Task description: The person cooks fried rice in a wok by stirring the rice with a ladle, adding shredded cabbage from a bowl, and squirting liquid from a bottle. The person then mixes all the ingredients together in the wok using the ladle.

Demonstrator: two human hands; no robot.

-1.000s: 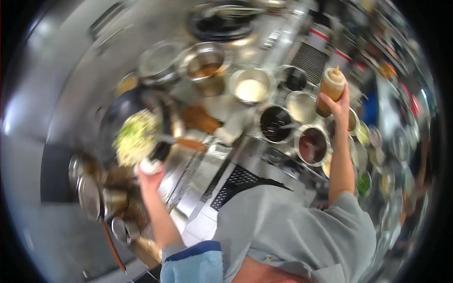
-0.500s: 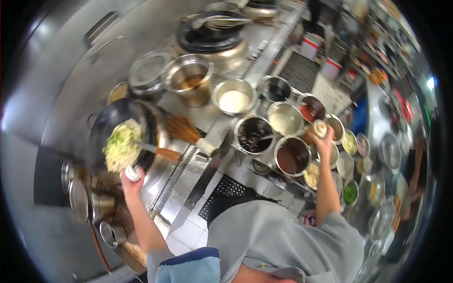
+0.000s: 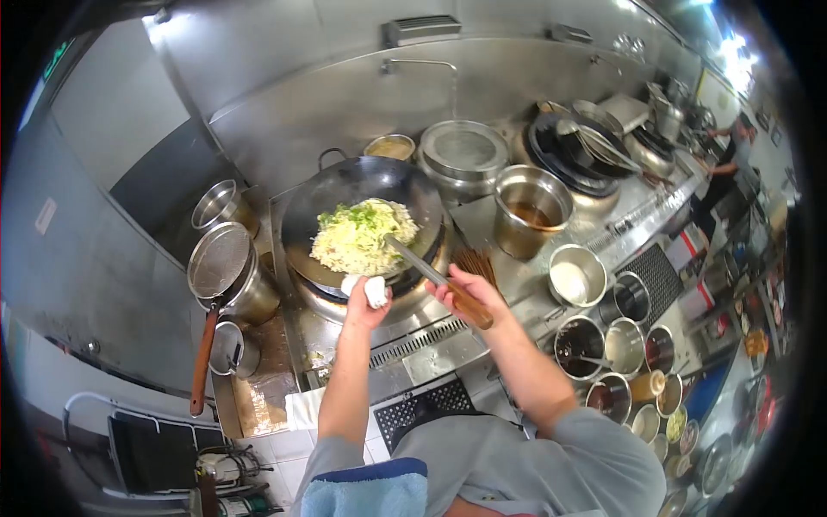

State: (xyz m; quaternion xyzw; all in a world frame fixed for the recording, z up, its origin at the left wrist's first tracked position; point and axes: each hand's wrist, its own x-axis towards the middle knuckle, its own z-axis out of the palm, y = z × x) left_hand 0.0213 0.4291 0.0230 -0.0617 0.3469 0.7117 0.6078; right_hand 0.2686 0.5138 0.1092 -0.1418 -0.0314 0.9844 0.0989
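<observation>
A black wok (image 3: 301,215) sits on the burner, holding a heap of fried rice with shredded greens (image 3: 366,234). My left hand (image 3: 369,308) is closed around a folded white cloth (image 3: 365,289) at the wok's near rim. A metal cooking utensil with a wooden handle (image 3: 469,306) leans out of the wok toward the right, its head hidden in the rice. My right hand (image 3: 472,295) is wrapped round that handle, thumb on top. To the right, a bamboo wok brush (image 3: 474,263) lies partly behind my right hand.
Pots of sauces (image 3: 579,346) crowd the right side, with a squeeze bottle (image 3: 648,385) among them. A deep steel pot (image 3: 532,215) stands behind the brush. At left, a strainer (image 3: 220,258) rests on a pot. Another person (image 3: 732,164) stands at far right.
My right hand has left the bottle among the sauce pots and moved left to the utensil's handle. My left hand stays at the wok rim with the cloth. The view has turned left.
</observation>
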